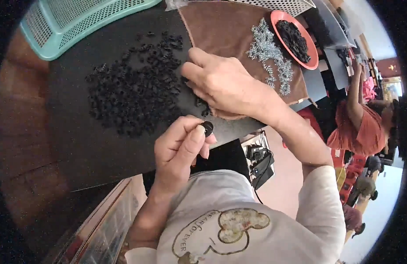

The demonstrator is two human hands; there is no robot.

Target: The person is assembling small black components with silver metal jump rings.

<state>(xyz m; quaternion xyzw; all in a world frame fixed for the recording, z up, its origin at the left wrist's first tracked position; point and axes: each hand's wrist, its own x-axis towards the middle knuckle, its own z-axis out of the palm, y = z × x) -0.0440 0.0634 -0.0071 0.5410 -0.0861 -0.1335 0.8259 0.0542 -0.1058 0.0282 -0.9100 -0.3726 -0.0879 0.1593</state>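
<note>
Left hand (179, 145): thumb and fingers clamped on a small, round black part (207, 127), which is held up just inside the counter's near edge as seen from above; the wrist crosses that edge. Right hand (223, 83): fingers bent downward and drawn together, above and ahead of the left hand, at the border between cloth and dark surface. Its fingertips are hidden; whether they grip anything cannot be told. A few loose black pieces (203, 106) lie just below its fingers.

Left of the right hand, a broad pile of small black pieces (133, 92) is spread over the dark counter (69, 114). Open surface runs along the pile's left side and between the pile and the near edge; room is tight between pile and right hand.

Beyond the right hand, a brown cloth (216, 28) covers the right part of the counter, its left border running close to the pile. On it, metal springs (263, 46) lie in a loose heap, with bare cloth between heap and hand. Just beside the springs, an orange-red plate (311, 61) carries dark pieces. At the far left, a teal basket (49, 52) stands over the counter's edge area; a white perforated basket (285, 4) borders the far side.
</note>
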